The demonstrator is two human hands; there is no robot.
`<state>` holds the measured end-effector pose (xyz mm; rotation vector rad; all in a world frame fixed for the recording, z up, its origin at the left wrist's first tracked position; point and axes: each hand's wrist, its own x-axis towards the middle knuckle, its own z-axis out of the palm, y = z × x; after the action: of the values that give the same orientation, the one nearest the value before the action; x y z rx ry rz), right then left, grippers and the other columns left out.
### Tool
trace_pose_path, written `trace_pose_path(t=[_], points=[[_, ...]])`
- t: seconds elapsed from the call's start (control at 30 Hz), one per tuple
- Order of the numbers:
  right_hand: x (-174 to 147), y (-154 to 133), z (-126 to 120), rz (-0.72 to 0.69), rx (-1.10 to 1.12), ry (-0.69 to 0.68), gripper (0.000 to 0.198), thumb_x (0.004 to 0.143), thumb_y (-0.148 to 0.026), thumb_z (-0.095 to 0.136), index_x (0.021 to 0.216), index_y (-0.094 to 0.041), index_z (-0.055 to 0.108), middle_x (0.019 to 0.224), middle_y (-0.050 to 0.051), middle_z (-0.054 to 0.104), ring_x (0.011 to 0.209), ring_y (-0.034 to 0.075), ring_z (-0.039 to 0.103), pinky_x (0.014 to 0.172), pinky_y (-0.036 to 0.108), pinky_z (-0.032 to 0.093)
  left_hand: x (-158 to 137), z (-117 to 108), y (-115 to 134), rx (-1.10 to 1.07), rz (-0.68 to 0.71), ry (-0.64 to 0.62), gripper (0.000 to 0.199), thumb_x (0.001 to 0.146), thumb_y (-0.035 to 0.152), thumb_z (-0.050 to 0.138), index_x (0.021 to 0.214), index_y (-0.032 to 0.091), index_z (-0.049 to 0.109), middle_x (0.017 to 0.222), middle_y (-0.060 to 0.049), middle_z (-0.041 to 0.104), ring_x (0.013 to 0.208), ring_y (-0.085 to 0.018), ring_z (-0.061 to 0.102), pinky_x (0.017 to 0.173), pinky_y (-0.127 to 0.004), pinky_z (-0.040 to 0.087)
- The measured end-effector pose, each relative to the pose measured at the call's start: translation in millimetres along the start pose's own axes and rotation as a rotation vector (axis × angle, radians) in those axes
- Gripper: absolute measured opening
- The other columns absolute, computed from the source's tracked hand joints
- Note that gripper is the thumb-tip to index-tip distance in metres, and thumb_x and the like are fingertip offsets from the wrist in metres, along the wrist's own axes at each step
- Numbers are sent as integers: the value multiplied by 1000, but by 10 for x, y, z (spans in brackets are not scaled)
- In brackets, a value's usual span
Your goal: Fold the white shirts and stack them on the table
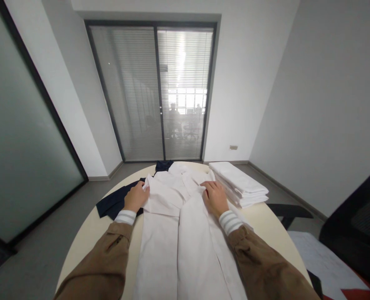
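Note:
A white garment with long panels, perhaps a shirt or coat (162, 246), lies spread along the round table, running toward me past the lower edge of the view. My left hand (137, 196) pinches a folded edge of it on the left, near its upper part. On the other side my right hand (215, 197) grips the cloth between thumb and fingers, the fingertips partly hidden by the fabric. Under and beside the left hand lies a dark navy cloth (112, 203), partly covered by the white garment.
A stack of folded white cloth (239, 183) sits at the table's far right. The cream round table (88, 237) has its edge close around. At right stand a black office chair (356, 225) and papers (325, 262). Behind is a glass door with blinds (128, 91).

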<state>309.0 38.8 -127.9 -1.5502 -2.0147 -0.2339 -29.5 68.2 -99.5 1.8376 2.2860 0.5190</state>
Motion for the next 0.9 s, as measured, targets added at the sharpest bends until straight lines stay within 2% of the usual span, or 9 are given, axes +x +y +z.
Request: trace_pose_path(t=[0.1,0.23,0.27,0.37,0.43,0.57,0.67,0.77,0.9], points=[[-9,-51,0,-145,133,-80,34,89,-10,44,113,-19,67,111,8,68,106,23,54,98,36,40,-104,81,59,30,68,38,41,93,40,45,126,20,57,116,-17,68,105,-35,65,84,-43,50],[-37,-47,42,-219,228,-140,32,91,-11,42,109,-19,67,110,6,67,104,21,54,97,33,42,-390,145,224,56,332,363,43,89,23,48,132,17,52,144,-17,49,132,-33,46,107,-43,36],[-43,-37,53,-214,240,-151,31,91,-11,42,108,-20,67,110,6,67,105,20,54,98,33,42,-485,152,283,47,428,365,40,89,23,49,129,18,55,143,-16,50,132,-32,45,109,-43,33],[-53,4,87,-136,237,-152,36,87,-5,42,109,-20,66,113,6,66,111,19,53,100,31,41,-811,184,469,-37,586,125,25,93,36,49,109,21,62,102,-10,69,100,-28,63,91,-38,43],[-55,40,104,-56,190,-136,44,84,-2,42,117,-20,63,120,7,63,115,20,51,100,30,41,-1024,235,565,-115,577,-86,32,91,51,53,106,24,60,79,-3,68,76,-24,65,75,-34,43],[-54,112,84,95,-26,-106,51,84,-4,45,133,-17,54,136,14,54,122,25,49,104,36,39,-1252,398,633,-309,648,-279,45,83,42,65,122,24,52,72,1,62,69,-21,61,66,-29,38],[-46,127,-15,254,-201,-111,54,84,-15,54,137,-14,50,138,20,51,123,33,48,100,44,40,-1200,496,624,-645,606,-358,43,88,37,56,128,24,46,74,3,55,62,-16,55,61,-26,38],[-18,97,-173,415,-307,-171,53,80,-24,62,130,-8,52,126,25,57,116,38,53,91,44,44,-1060,538,597,-973,422,-321,44,90,45,51,128,23,47,81,2,55,65,-14,56,60,-24,41],[35,40,-349,474,-293,-351,37,87,-16,52,124,-11,54,103,19,67,95,31,65,78,39,48,-914,580,525,-1137,231,-273,44,83,50,56,114,18,57,82,-2,62,79,-19,62,70,-28,46]])
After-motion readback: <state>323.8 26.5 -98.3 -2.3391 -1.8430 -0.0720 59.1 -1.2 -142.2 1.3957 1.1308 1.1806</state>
